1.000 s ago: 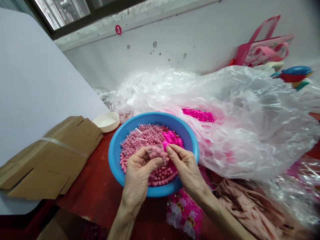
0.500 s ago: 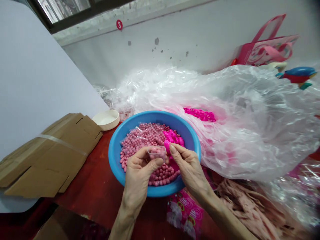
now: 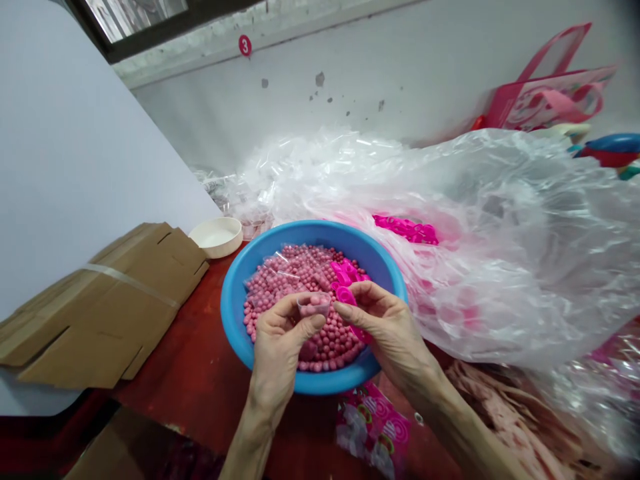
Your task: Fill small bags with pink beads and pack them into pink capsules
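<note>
Thumb now lowered, the right hand [image 3: 387, 321] holds a pink plastic piece [image 3: 345, 295] just right of the clear bead packet [image 3: 315, 304] the left hand [image 3: 279, 333] pinches.

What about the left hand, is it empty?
No, the left hand holds a small clear container with pink beads inside.

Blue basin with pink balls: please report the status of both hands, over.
Left hand holding small clear container, pink balls inside. Right hand at bright pink piece, grip unclear. Both above blue basin. Plastic wrap alongside, not covering hands.
</note>
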A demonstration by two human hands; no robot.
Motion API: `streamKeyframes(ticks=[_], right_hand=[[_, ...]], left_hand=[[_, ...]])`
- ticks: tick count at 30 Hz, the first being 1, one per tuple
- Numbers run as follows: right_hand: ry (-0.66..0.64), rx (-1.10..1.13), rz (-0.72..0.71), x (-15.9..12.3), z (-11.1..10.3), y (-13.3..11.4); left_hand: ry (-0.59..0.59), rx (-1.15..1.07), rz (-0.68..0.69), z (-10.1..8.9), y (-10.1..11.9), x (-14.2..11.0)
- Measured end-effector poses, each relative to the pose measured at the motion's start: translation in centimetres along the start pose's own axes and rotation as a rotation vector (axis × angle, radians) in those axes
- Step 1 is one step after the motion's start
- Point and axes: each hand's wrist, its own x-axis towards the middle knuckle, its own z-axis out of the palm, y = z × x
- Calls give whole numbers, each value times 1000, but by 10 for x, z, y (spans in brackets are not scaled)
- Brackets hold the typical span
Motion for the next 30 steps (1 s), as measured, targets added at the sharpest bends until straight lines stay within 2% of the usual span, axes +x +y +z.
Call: streamKeyframes(ticks=[2, 6, 9, 13, 17, 22, 28, 30], right_hand=[[9, -14, -13, 1, -2, -5], [20, -106, -93, 4, -5, -13], [1, -206, -174, 6, -8, -17], [-112, -449, -230, 2, -9, -26], [-250, -713, -326, -1, -6, -39], [-266, -695, -316, 3, -4, -42], [-272, -568, -254, 9, 1, -49], [-284, -562, -277, 9, 5, -50]], left_hand=[[-9, -19, -46, -1, -1, -1], [-115, -55, -205, -1, 0, -2], [-164, -88, -246, 1, 3, -2], [-187, -161, -268, 1, 3, 0], [-148, -165, -259, -1, 1, 1], [-61, -140, -217, 0, -2, -1], [-73, -149, -223, -1, -2, -2], [-75, -170, -228, -2, -2, -2]])
